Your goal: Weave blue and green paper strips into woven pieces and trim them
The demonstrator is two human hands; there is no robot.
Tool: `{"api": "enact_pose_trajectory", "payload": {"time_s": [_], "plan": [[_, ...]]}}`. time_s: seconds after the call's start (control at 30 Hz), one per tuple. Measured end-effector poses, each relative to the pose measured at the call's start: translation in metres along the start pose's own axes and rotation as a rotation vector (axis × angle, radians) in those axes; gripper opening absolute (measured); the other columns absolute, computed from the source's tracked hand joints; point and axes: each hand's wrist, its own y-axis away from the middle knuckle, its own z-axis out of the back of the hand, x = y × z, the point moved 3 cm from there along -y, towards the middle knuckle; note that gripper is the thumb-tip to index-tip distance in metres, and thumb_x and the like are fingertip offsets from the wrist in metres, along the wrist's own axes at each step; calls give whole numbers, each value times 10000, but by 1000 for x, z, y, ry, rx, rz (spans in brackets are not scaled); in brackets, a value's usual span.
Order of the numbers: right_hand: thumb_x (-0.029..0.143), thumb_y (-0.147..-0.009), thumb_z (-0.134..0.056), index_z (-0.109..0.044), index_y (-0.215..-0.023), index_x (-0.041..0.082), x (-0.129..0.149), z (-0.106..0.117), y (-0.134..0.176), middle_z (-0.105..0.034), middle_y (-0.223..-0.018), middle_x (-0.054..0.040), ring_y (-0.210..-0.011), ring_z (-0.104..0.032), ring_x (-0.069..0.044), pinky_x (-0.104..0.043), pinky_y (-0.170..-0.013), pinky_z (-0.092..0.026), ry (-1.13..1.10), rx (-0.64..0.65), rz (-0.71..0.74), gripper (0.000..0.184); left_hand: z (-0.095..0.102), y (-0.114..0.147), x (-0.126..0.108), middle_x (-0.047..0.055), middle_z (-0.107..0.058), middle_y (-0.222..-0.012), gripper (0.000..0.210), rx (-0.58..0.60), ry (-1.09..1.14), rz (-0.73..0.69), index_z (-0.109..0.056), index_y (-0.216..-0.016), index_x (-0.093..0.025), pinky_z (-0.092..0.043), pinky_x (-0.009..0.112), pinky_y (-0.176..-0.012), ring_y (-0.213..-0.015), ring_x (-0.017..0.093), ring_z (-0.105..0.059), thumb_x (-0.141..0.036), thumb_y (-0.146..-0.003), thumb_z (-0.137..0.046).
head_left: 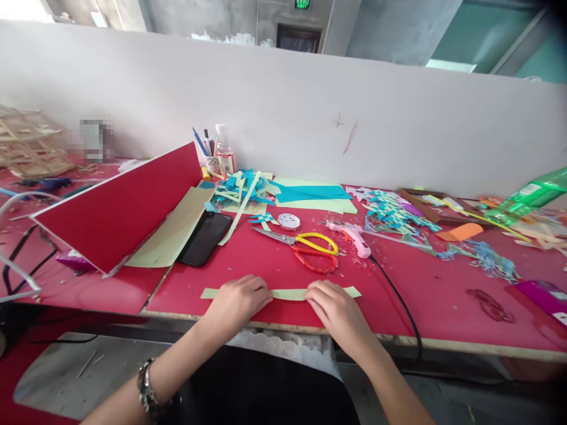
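A pale green paper strip (289, 294) lies lengthwise near the front edge of the red table. Toward its left end, my left hand (243, 298) is closed on it, fingers bent and pressed together. My right hand (333, 301) grips the same strip further right, its fingertips pinching the upper edge. Both ends of the strip stick out past my hands, and its middle shows between them. Just beyond lie scissors (305, 245) with yellow and red handles. A pink glue gun (349, 235) rests to their right, its black cord running over the front edge.
A black phone (206, 238) lies left, beside a tilted red board (124, 203). Cut blue and green paper strips (245, 189) are heaped behind. Woven paper pieces (392, 209), a green bottle (531, 193) and a purple box (543, 301) are on the right. A white partition (283, 106) stands behind.
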Motion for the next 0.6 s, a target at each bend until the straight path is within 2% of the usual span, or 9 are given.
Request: {"api": "enact_pose_trajectory", "payload": {"time_s": [0.17, 0.3, 0.5, 0.6], "plan": [[184, -850, -423, -582, -883, 199, 11, -6, -5, -579, -833, -44, -768, -523, -151, -264, -684, -416, -31, 27, 34, 163, -3, 4, -6, 4, -584, -715, 208, -33, -35, -2, -614, -804, -199, -360, 209, -516, -638, 113, -533, -229, -860, -416], [210, -865, -409, -604, -807, 203, 20, -13, -13, -581, -794, -35, -742, -520, -133, -237, -666, -414, -59, 32, 50, 204, -5, 3, -8, 4, -576, -695, 233, -34, -29, -13, -616, -798, -206, -345, 203, -500, -621, 108, -524, -260, -867, -401], [209, -881, -370, -589, -738, 187, 17, -14, -20, -568, -739, -37, -703, -503, -131, -233, -638, -390, -26, 84, 57, 262, -4, 20, 12, 7, -598, -709, 290, -81, 56, 63, -612, -754, -185, -395, 194, -563, -651, 103, -543, -317, -873, -382], [204, -878, -368, -573, -732, 181, 17, -15, -23, -555, -708, -36, -677, -488, -138, -246, -621, -376, 29, 111, 77, 253, -4, 24, 22, 12, -609, -721, 293, -69, 97, 76, -617, -760, -179, -410, 190, -587, -663, 101, -554, -329, -868, -390]]}}
